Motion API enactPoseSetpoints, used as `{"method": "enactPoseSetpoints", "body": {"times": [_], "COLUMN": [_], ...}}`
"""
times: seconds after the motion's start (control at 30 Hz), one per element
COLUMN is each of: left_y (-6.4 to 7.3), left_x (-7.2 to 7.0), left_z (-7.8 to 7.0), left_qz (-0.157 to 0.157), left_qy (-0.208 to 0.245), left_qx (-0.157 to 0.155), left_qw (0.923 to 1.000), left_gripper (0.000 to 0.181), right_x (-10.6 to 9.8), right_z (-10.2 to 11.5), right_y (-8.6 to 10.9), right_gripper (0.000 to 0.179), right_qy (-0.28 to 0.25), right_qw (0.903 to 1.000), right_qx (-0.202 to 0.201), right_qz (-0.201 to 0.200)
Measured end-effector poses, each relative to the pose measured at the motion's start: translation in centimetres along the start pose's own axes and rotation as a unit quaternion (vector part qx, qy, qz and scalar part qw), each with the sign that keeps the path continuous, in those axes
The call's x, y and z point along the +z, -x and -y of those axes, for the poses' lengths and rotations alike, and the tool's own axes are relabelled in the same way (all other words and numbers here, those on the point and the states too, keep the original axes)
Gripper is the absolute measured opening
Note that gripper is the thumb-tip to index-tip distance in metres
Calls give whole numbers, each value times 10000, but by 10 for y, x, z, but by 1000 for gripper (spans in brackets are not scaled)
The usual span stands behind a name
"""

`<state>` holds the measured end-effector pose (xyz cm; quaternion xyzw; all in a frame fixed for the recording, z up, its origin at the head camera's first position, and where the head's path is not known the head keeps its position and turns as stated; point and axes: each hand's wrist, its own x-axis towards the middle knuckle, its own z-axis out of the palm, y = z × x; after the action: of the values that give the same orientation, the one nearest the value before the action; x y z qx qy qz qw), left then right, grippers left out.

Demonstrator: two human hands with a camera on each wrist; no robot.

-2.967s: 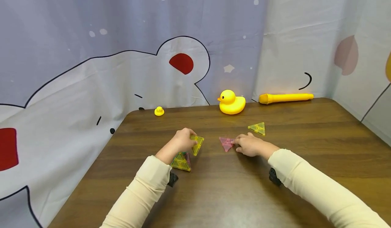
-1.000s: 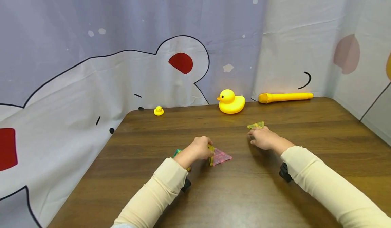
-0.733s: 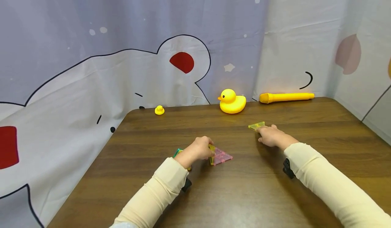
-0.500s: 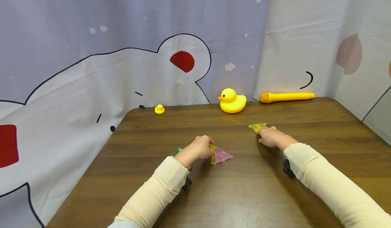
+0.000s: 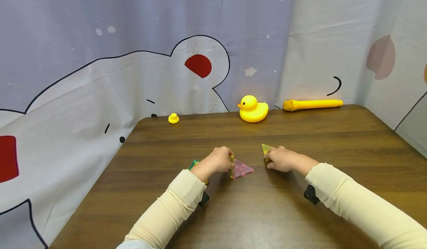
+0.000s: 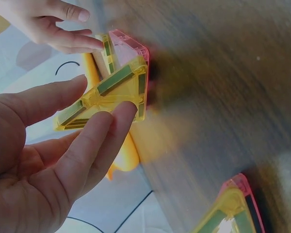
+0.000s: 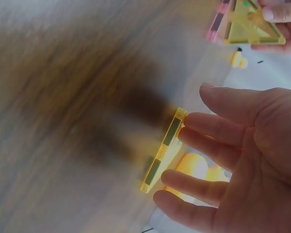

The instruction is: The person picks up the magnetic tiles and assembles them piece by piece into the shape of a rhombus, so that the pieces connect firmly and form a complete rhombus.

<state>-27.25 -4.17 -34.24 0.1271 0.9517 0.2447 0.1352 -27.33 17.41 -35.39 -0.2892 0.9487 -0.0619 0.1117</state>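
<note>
My left hand (image 5: 218,160) pinches a yellow triangular magnetic tile (image 6: 117,80) between thumb and fingers and holds it upright. Its lower edge meets a pink triangular tile (image 5: 242,168) lying flat on the table. To the right, my right hand (image 5: 283,159) touches a second yellow triangular tile (image 7: 162,153) with its fingertips. In the right wrist view those fingers are nearly straight and the tile lies low over the wood. Under my left wrist sits a small group of tiles with a green edge (image 5: 194,163), mostly hidden by the forearm.
Along the back of the wooden table (image 5: 207,130) stand a small yellow duck (image 5: 173,118), a larger yellow duck (image 5: 252,110) and a yellow toy microphone (image 5: 313,105). A printed curtain (image 5: 133,86) hangs right behind the table's far edge.
The pink tile, earlier under my right fingers, now adjoins the left hand's yellow tile, which has shifted right. My right hand reached the far yellow tile and has drawn it left and nearer.
</note>
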Motion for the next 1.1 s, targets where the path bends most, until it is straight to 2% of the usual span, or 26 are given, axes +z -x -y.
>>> {"method": "enactPoseSetpoints", "body": {"times": [0.5,0.67,0.8,0.93,1.1], "left_y": [-1,-1,0,0,0], "left_x": [1,1,1,1,1], "left_z": [0,0,0,0,0], "left_qz": [46,50,44,39,12], "left_qy": [130,143,159,145,135], "left_qx": [-66,-50,-54,-103,-80], "left_qw": [9999,9999,9998,9998,9999], "left_gripper": [43,43,42,42,42], "right_x": [1,0,-1,3,6], "right_z": [23,29,27,20,18], "right_y": [4,3,-4,-12,-17], "right_gripper": [26,28,39,48,44], "right_qy": [-120,56,310,322,522], "right_qw": [9997,9999,9973,9948,9938], "right_qx": [-190,136,587,912,902], "right_qz": [87,-6,-300,-322,-399]}}
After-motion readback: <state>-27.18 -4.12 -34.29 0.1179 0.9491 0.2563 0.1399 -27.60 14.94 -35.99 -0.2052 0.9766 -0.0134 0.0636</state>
